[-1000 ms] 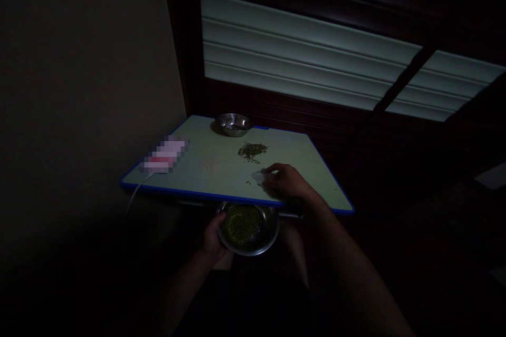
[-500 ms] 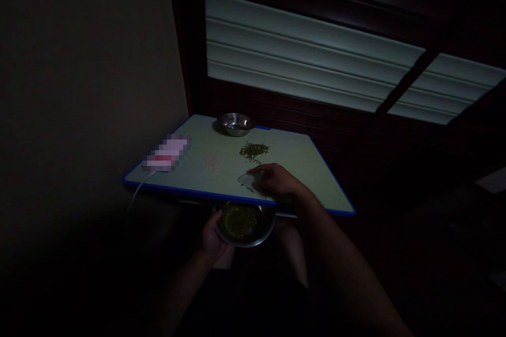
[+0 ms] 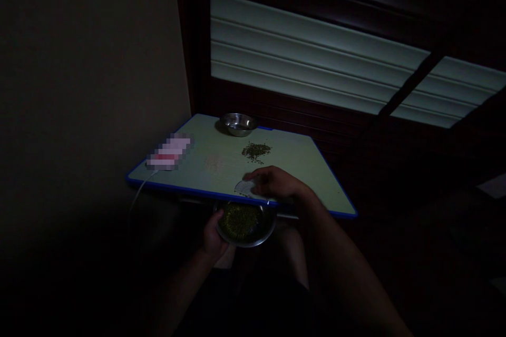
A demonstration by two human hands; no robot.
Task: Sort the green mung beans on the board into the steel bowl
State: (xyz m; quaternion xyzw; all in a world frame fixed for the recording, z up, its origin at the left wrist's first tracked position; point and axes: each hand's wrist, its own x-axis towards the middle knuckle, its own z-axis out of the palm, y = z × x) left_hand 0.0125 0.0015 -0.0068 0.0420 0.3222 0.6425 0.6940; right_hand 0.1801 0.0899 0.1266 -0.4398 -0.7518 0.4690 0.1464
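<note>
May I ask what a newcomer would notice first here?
Probably the pale slatted panels, bright against darkness at upper right. Then the green heap on the blue-edged board, the right hand holding a translucent piece nearby. The left hand holds a metal bowl below the board's near edge.

**Your left hand (image 3: 213,234) gripped a steel bowl (image 3: 268,224) below the tabletop's (image 3: 304,155) near edge**

At the lower centre of the frame, your thumb lay over the rim of that bowl, which held small green grains (image 3: 239,221). Just above it, your right hand (image 3: 274,183) held a thin clear piece (image 3: 244,188) low over the tabletop, with a few specks along its lower edge.

Mid-frame, you had a loose pile of grains (image 3: 255,151), and above it, towards the left, a second bowl (image 3: 242,131). Left of centre lay a pixelated pink-and-white object (image 3: 171,152), a white cable (image 3: 136,195) running down beside it. Pale slatted panels (image 3: 308,52) crossed the upper right.
</note>
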